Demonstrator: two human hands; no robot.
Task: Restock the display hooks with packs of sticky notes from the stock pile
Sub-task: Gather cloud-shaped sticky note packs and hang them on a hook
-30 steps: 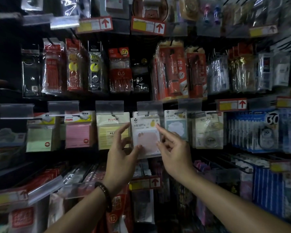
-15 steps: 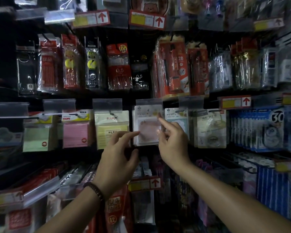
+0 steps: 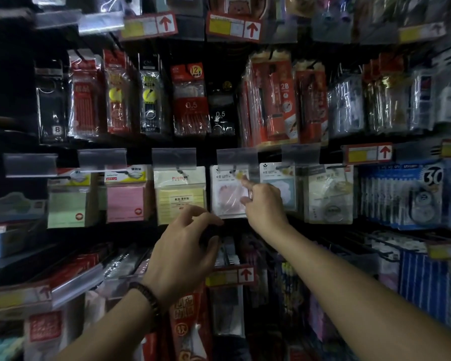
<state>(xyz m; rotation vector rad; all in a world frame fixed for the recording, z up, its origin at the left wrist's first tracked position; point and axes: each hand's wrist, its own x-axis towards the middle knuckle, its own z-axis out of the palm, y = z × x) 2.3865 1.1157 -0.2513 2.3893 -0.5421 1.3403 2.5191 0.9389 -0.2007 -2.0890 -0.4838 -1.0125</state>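
The pack of pink sticky notes (image 3: 227, 198) hangs just left of the right hand (image 3: 266, 204), whose forefinger and thumb lie on its right edge. Blur hides whether that grip pinches it. The left hand (image 3: 182, 248) hovers just below the pack, grip apart, holding nothing.
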